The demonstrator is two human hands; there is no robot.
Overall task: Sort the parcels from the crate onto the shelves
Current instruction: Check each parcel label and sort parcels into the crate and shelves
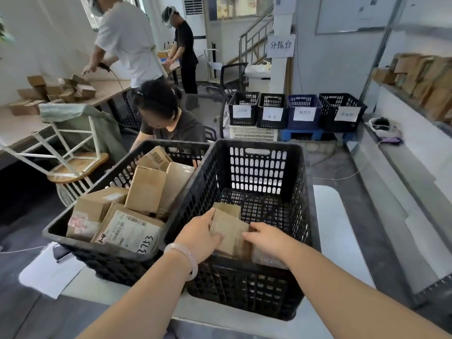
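Note:
A black plastic crate (pixel 259 152) stands right in front of me with a few brown cardboard parcels at its near side. Both my hands reach into it. My left hand (pixel 199 234), with a pale bangle on the wrist, grips the left edge of a brown parcel (pixel 232 234). My right hand (pixel 265 238) lies on the same parcel's right edge, fingers curled over it. Another small parcel (pixel 227 208) shows behind it. A second black crate (pixel 80 211) to the left is full of several cardboard parcels. Shelves (pixel 420 77) with brown parcels run along the right wall.
A seated person (pixel 166 118) bends over behind the left crate. Two people stand at a table (pixel 107 94) with parcels at the back left. Labelled bins (pixel 297 111) stand on the floor ahead. A white stool (pixel 73 152) lies upside down at the left.

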